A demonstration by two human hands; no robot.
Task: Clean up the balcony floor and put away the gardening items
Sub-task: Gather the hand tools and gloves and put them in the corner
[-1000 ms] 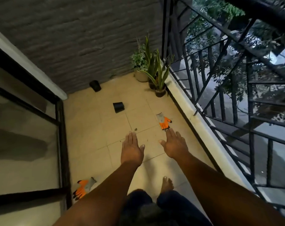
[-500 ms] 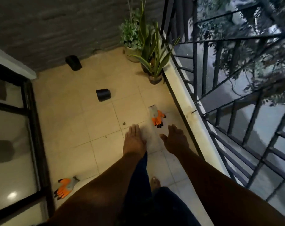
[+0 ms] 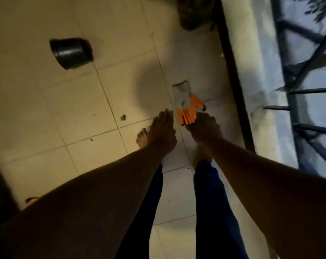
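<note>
Glove (image 3: 188, 105) lies on tiles just beyond both hands' fingertips (image 3: 165, 114).

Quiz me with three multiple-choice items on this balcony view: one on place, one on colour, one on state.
1. Where does the gardening glove lie?
A. Just beyond the right hand's fingertips
B. Inside the black pot
C. On the railing ledge

2. What colour is the glove's palm side?
A. Blue
B. Orange
C. Green

3. How does the black plastic pot sit?
A. Upright
B. Tipped on its side
C. Stacked in another pot

Answers: 1 A, the right hand reaches right up to its fingers; 2 B, orange coating with grey cuff; 3 B, its side wall rests on the floor tiles.
</note>
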